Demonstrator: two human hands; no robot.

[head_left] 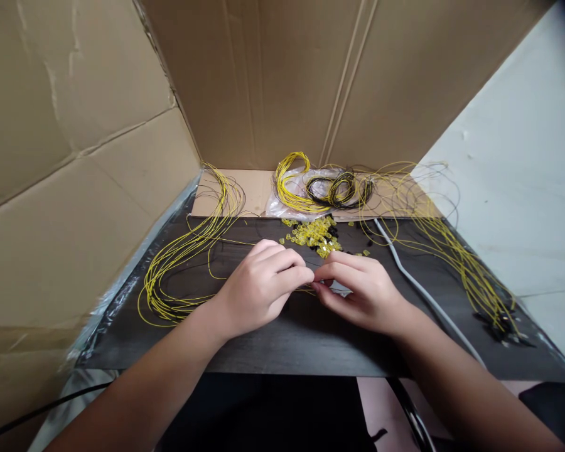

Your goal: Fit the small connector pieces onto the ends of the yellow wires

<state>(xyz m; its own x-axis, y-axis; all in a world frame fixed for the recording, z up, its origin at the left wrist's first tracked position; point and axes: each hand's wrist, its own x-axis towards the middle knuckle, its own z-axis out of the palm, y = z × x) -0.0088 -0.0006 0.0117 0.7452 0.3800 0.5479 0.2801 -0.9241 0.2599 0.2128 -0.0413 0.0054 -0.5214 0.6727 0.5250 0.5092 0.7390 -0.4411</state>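
My left hand (266, 282) is closed in a pinch over the middle of the dark table, and thin yellow and black wires (306, 290) pass under and beside its fingers. My right hand (358, 289) is pinched too, its fingertips meeting those of the left. Whatever small part lies between the right fingertips is hidden. To the left, a loose bundle of yellow wires (157, 282) curves over the table toward my left hand. Just beyond both hands lies a pile of small yellow clear pieces (313, 232), with small black pieces (334, 232) among them.
Coiled yellow wires (287, 188) and coiled black wires (341, 191) rest on a plastic bag (275, 207) at the back. Yellow wires with black ends (496, 314) spread along the right side. A grey cable (419, 285) crosses the table (282, 351). Cardboard walls (287, 81) enclose the back and left.
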